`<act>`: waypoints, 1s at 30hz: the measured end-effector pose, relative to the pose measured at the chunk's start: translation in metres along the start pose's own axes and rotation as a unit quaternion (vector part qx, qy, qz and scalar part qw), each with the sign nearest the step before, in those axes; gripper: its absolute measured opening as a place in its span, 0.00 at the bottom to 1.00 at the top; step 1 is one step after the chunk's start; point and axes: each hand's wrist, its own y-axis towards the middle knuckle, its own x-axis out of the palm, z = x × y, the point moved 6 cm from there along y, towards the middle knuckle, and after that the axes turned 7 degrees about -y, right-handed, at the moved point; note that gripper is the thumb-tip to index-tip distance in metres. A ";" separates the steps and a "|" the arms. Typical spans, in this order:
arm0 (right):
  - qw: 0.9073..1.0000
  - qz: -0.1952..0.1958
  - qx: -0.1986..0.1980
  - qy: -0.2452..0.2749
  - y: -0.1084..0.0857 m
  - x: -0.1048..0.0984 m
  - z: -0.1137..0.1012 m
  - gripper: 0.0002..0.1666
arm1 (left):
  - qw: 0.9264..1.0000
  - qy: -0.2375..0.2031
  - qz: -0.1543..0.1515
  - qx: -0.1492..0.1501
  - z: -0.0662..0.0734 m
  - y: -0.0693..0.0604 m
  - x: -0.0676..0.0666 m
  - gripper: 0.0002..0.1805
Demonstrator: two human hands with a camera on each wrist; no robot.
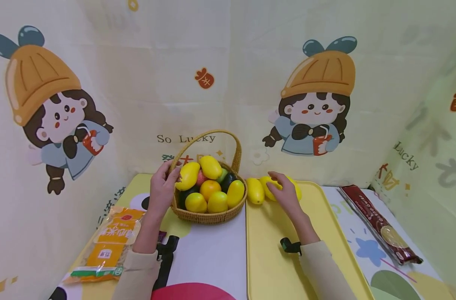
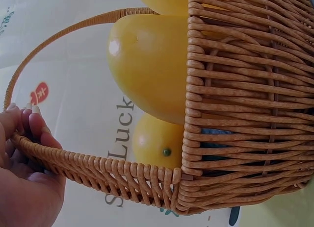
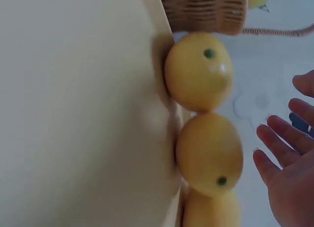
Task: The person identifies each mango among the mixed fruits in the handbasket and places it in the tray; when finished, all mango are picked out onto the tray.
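Observation:
A wicker basket (image 1: pixel 209 218) heaped with fruit stands at the back of the table. With its fingers curled round, my left hand (image 1: pixel 162 191) grips the left side of the basket's handle (image 2: pixel 98 163). Yellow mangoes (image 1: pixel 210 167) top the pile, and an orange (image 1: pixel 210 190) sits among other fruit. Over the yellow tray (image 1: pixel 272 254), my right hand (image 1: pixel 286 194) hovers with spread fingers, holding nothing. Close by, several yellow mangoes (image 3: pixel 209 153) lie in a row along the tray's far edge; the right hand partly covers them in the head view. The right wrist view shows a gap between fingers and mangoes.
At the left lies an orange and clear food packet (image 1: pixel 108 246). A long dark red spaghetti pack (image 1: pixel 379 225) lies right of the tray. Printed cloth walls (image 1: pixel 242 96) rise behind and on both sides. The tray's left edge adjoins the basket.

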 end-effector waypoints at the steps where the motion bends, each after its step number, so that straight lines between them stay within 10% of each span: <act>1: 1.000 -0.004 -0.003 0.003 0.000 0.003 -0.003 0.25 | 1.000 0.000 0.000 -0.001 0.000 0.000 0.000 0.18; 30: 0.989 -0.111 -0.072 -0.060 0.025 0.066 -0.102 0.34 | 1.000 -0.004 0.012 0.024 -0.029 0.011 -0.002 0.22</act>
